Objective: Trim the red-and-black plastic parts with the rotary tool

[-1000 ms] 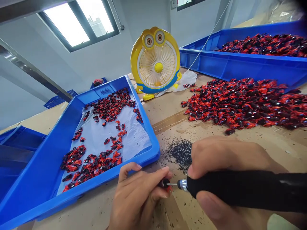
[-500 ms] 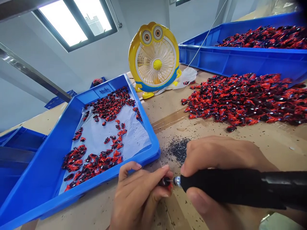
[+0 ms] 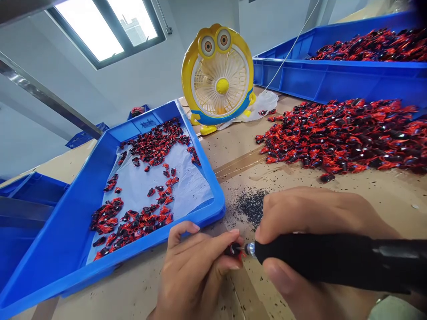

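Between its thumb and fingers, my left hand (image 3: 196, 271) pinches a small black and red piece (image 3: 235, 250). My right hand (image 3: 310, 213) is wrapped round a thick black rotary tool (image 3: 320, 258) with a silver collar. The tool's thin metal tip points left and meets the piece, or comes very close to it. Just beyond the hands, black shavings (image 3: 251, 206) lie on the brown tabletop (image 3: 233, 146).
A blue tray (image 3: 218, 200) at the left holds white sheeting and many red and black pieces. A yellow fan (image 3: 222, 86) stands behind. On the right lies a heap of similar pieces (image 3: 347, 133), with a filled blue bin (image 3: 333, 80) beyond.
The view has shifted slightly, so the tray, fan and heap sit a little differently in it. Both hands keep their grips, with the tool still at the piece.
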Demonstrator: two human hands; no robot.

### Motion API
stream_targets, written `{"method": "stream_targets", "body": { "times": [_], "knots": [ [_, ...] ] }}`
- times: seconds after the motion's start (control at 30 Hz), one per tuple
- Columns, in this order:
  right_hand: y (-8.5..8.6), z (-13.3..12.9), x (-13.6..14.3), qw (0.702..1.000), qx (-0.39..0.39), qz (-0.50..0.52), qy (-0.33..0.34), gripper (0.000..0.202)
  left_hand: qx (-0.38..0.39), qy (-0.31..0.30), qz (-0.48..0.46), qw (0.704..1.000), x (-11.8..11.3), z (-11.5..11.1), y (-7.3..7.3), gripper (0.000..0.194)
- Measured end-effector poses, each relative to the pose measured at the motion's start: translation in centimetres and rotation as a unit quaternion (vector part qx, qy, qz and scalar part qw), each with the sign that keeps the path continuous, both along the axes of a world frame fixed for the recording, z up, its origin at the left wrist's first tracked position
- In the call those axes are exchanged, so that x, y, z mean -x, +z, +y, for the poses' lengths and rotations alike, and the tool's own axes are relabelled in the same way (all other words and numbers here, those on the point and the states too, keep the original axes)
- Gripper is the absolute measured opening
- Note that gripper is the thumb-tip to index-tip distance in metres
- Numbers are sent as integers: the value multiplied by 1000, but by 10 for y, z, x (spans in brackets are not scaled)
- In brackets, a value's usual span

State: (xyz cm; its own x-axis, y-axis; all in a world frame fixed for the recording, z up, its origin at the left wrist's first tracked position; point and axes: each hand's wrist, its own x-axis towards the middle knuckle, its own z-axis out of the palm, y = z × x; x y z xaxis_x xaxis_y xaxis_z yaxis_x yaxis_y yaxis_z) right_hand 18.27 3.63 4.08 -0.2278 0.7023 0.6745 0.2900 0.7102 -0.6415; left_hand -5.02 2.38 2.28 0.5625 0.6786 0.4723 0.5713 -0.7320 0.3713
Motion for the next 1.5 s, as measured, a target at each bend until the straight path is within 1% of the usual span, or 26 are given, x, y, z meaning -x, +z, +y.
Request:
{"method": "stream_targets", "body": {
  "times": [0.07, 0.17, 0.3, 0.43, 0.5, 0.57, 0.63, 0.67, 0.7, 0.73, 0.77, 0.83, 0.93, 1.03, 1.17, 1.33, 1.37, 1.5],
  "knots": [
    [0, -1, -1, 1000, 2, 3, 1, 10, -4, 7, -5, 1000, -1, -1, 1, 19],
    [1, -3, -4, 1000, 1, 8, -5, 10, 1, 10, 2, 1000, -1, -2, 1, 21],
    [4, -2, -7, 999, -14, -33, 10, 12, 16, 5, -1, 1000, 0, -3, 1, 22],
    [6, 3, -11, 999, 7, -29, 21, 11, 4, 7, -6, 1000, -2, -1, 2, 19],
    [6, 5, -11, 999, -3, -43, 20, 12, -1, 12, -10, 1000, -2, -1, 3, 19],
    [5, 3, -7, 999, -10, -48, 24, 11, 10, 13, -3, 1000, -2, -1, 2, 22],
    [3, -1, 2, 1000, 11, -10, 4, 5, 23, 8, 0, 1000, 0, -1, 1, 24],
    [2, -3, 7, 998, 29, 45, -37, 6, 27, 6, 0, 1000, 0, -2, 1, 25],
    [1, -5, 11, 994, 48, 78, -58, 11, 30, 5, 0, 1000, 1, -2, 0, 25],
    [0, -7, 13, 993, 53, 89, -65, 12, 32, 2, 2, 999, 2, -2, 0, 26],
    [-1, -8, 14, 993, 52, 83, -65, 13, 33, 0, 3, 999, 3, -2, -1, 27],
    [-1, -8, 11, 998, 39, 37, -42, 10, 32, 2, 3, 999, 4, -2, -1, 27],
    [-1, -7, 1, 999, 29, -5, -29, 15, 26, 6, 5, 1000, 3, -2, -1, 27],
    [-1, -8, -3, 999, 28, -3, -37, 17, 23, 7, 11, 1000, 1, -2, 0, 28],
    [1, -7, -1, 999, 27, 0, -38, 16, 15, 14, 5, 1000, -1, -2, 1, 27],
    [7, 0, -4, 1000, 7, -28, 2, 11, 8, 9, 2, 1000, -1, -2, 3, 26],
    [8, 1, -4, 1000, 6, -28, -2, 11, 10, 7, -1, 1000, 0, -2, 3, 27],
    [4, -3, -2, 998, 23, 0, -54, 14, 29, 4, 1, 1000, 2, -3, 2, 28]
  ]
}}
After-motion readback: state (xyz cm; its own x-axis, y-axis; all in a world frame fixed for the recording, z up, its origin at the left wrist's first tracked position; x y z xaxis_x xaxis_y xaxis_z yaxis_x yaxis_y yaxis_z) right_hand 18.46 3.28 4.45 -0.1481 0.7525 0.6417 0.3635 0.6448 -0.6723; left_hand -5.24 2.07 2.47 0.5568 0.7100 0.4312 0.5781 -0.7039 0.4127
